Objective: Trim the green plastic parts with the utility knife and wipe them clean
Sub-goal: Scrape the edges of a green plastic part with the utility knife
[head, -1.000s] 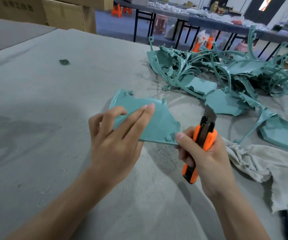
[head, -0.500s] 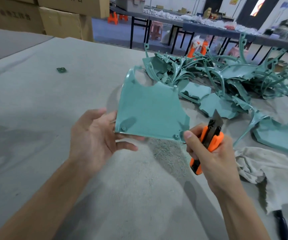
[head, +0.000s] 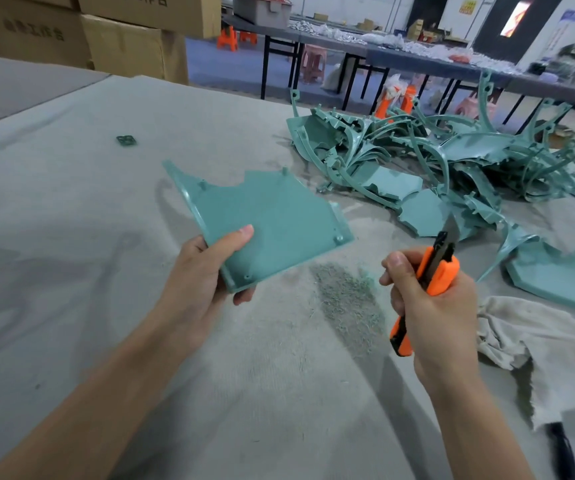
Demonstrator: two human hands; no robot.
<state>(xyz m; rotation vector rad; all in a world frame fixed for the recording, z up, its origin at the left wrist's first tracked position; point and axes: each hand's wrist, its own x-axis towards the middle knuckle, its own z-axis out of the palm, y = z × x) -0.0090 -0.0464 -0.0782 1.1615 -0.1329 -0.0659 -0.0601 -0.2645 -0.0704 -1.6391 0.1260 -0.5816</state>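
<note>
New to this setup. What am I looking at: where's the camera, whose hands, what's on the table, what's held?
No robot: a person works bare-handed. The picture comes from a camera worn on their head, looking down. The left hand grips a flat green plastic part by one corner. The right hand grips an orange utility knife, blade out, clear of the part. On the grey table lie a pile of green parts, a pale rag and a patch of shavings.

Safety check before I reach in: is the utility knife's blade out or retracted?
Out. The blade sticks up bare from the orange utility knife gripped in the right hand, apart from the green part.
</note>
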